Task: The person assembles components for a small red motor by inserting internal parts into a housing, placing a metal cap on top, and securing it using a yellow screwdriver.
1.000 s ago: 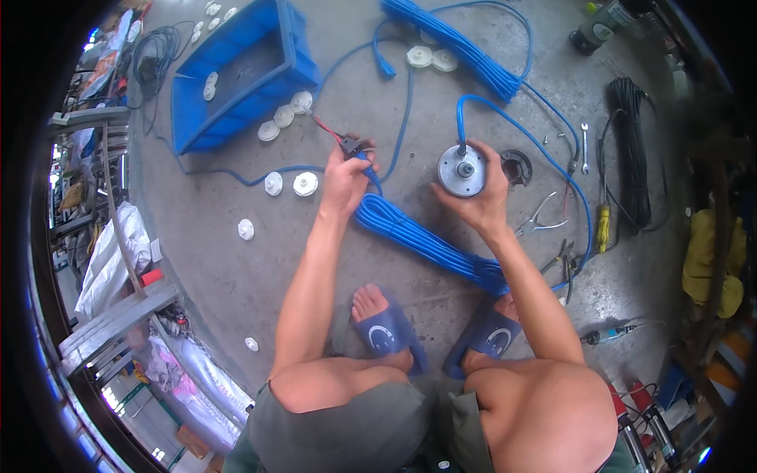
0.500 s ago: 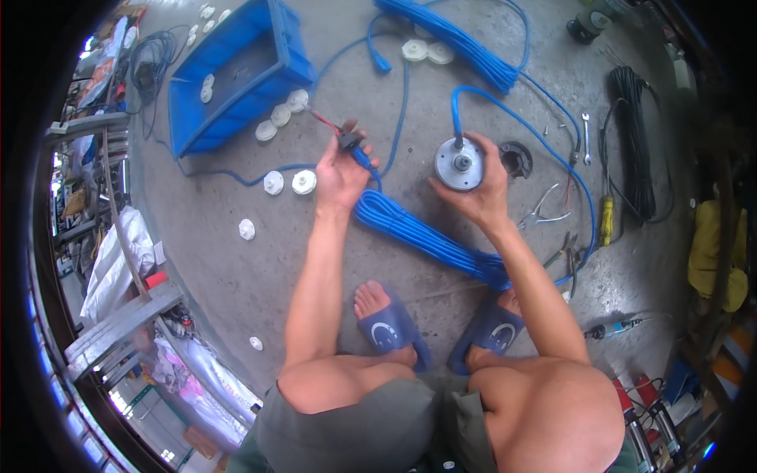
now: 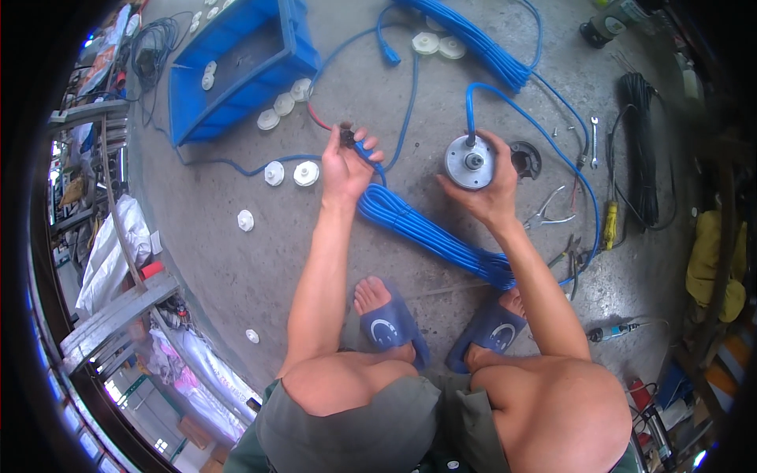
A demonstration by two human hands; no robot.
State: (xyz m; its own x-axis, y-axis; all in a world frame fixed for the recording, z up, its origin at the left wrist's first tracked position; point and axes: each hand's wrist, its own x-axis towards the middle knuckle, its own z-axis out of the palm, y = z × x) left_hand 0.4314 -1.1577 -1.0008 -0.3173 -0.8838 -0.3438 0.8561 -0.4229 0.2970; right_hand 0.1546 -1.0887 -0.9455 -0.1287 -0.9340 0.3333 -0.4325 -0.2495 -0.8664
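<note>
L hand [image 3: 347, 162] pinches blue cable [image 3: 410, 225] end; R hand [image 3: 489, 193] cups round motor [image 3: 470, 162]. Risk: cable tug tips motor from palm.

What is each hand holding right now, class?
Left hand: closed on the blue cable's end.
Right hand: holding the round metal motor.

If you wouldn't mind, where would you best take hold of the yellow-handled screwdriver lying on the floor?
Grip the yellow-handled screwdriver around its thick handle, coming from above: it lies flat on the concrete floor, handle end nearest, beside the blue cable, so the open right side is likely easiest.
</note>
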